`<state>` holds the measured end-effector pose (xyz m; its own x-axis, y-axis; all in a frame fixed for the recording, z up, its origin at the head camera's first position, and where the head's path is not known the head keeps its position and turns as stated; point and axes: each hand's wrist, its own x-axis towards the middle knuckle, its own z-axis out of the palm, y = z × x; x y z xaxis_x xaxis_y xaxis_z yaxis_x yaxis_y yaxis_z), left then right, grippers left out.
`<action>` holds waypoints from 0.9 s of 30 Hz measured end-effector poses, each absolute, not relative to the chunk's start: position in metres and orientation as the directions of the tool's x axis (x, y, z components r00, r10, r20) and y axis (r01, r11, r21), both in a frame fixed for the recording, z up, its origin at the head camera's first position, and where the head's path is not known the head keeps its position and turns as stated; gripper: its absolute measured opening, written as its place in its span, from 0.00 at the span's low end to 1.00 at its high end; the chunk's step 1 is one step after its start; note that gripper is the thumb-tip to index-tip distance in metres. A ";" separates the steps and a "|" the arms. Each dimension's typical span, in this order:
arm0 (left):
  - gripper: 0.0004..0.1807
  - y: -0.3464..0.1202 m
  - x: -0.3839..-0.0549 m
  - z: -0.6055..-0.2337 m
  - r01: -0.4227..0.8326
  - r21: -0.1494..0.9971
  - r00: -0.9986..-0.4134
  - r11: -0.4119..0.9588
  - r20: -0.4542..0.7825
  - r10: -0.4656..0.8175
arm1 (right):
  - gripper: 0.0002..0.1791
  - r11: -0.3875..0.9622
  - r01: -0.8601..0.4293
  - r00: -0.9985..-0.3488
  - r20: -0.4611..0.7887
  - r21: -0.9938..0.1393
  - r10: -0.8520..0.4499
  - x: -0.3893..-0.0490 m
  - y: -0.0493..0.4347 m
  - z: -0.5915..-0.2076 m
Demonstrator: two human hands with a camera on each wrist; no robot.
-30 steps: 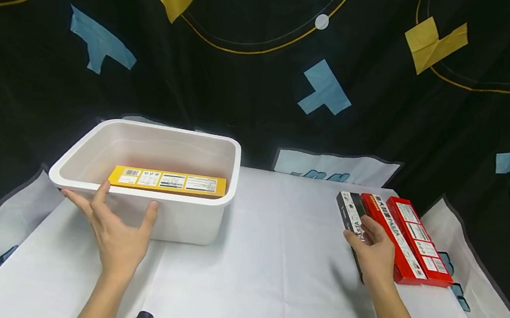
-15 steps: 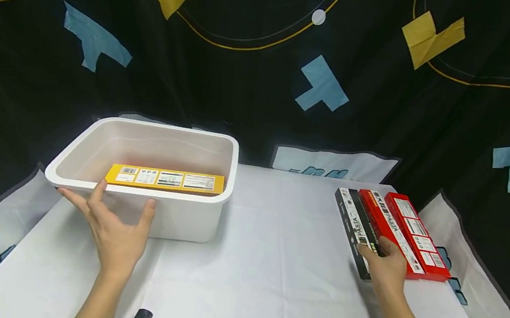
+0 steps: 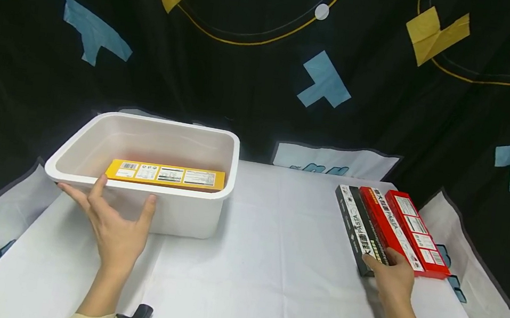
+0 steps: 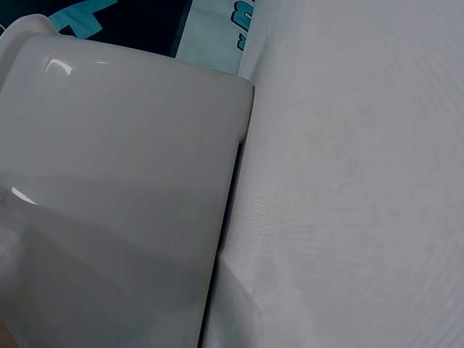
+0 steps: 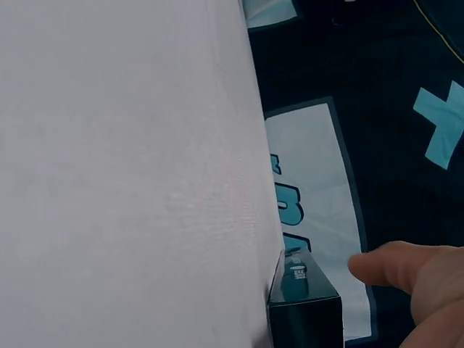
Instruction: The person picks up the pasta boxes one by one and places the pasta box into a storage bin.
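Note:
My left hand [image 3: 116, 237] rests its spread fingers on the near wall of a white plastic tub [image 3: 180, 213], one fingertip up at the rim. Inside the tub lies a yellow box [image 3: 166, 175] with white label panels. The tub's glossy wall [image 4: 130, 167] fills the left of the left wrist view. My right hand [image 3: 394, 277] is at the near end of a black pasta box [image 3: 355, 220], thumb on its left and fingers on its right. In the right wrist view the straight thumb [image 5: 391, 264] stands slightly apart from the box end [image 5: 304, 319]; the fingers are hidden.
Beside the black box lie a red pasta box [image 3: 391, 228] with a white strip and another red box [image 3: 416, 234] with label panels, near the right edge of the white table [image 3: 249, 276]. A dark curtain [image 3: 245, 82] hangs behind.
My right hand has slid along the black box from its middle to its near end. The box has stayed in place, and my left hand keeps its pose at the tub.

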<state>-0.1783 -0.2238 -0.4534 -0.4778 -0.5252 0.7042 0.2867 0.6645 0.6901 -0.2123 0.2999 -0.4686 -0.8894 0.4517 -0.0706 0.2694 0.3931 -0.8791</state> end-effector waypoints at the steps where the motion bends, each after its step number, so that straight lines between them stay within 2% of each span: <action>1: 0.49 -0.223 -0.179 -0.452 0.291 0.691 -0.473 0.661 0.705 -0.529 | 0.45 0.409 0.267 -0.895 -0.067 -0.872 0.442 -0.212 0.301 -0.469; 5: 0.49 -0.223 -0.180 -0.449 0.296 0.695 -0.470 0.655 0.703 -0.534 | 0.52 0.484 0.296 -0.911 -0.091 -0.823 0.401 -0.211 0.302 -0.471; 8: 0.49 -0.222 -0.178 -0.449 0.279 0.712 -0.495 0.645 0.682 -0.538 | 0.55 0.563 0.320 -0.915 -0.094 -0.762 0.392 -0.210 0.305 -0.473; 12: 0.49 -0.220 -0.175 -0.451 0.257 0.742 -0.521 0.619 0.646 -0.558 | 0.52 0.616 0.317 -0.914 -0.060 -0.721 0.400 -0.208 0.308 -0.474; 16: 0.49 -0.220 -0.174 -0.453 0.255 0.740 -0.520 0.622 0.648 -0.557 | 0.50 0.612 0.332 -0.896 -0.037 -0.718 0.443 -0.205 0.307 -0.474; 19: 0.49 -0.221 -0.174 -0.454 0.265 0.724 -0.513 0.637 0.665 -0.542 | 0.48 0.591 0.329 -0.866 0.014 -0.736 0.500 -0.203 0.306 -0.470; 22: 0.49 -0.222 -0.175 -0.454 0.272 0.712 -0.505 0.648 0.679 -0.533 | 0.44 0.588 0.280 -0.830 0.116 -0.759 0.545 -0.204 0.302 -0.464; 27: 0.49 -0.223 -0.177 -0.454 0.270 0.714 -0.501 0.646 0.677 -0.538 | 0.40 0.608 0.204 -0.786 0.242 -0.767 0.569 -0.208 0.297 -0.452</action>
<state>-0.1767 -0.2227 -0.4539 -0.5014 -0.5383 0.6773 0.2703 0.6462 0.7137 -0.2076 0.2967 -0.4521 -0.7859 0.5692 0.2418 0.2040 0.6078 -0.7675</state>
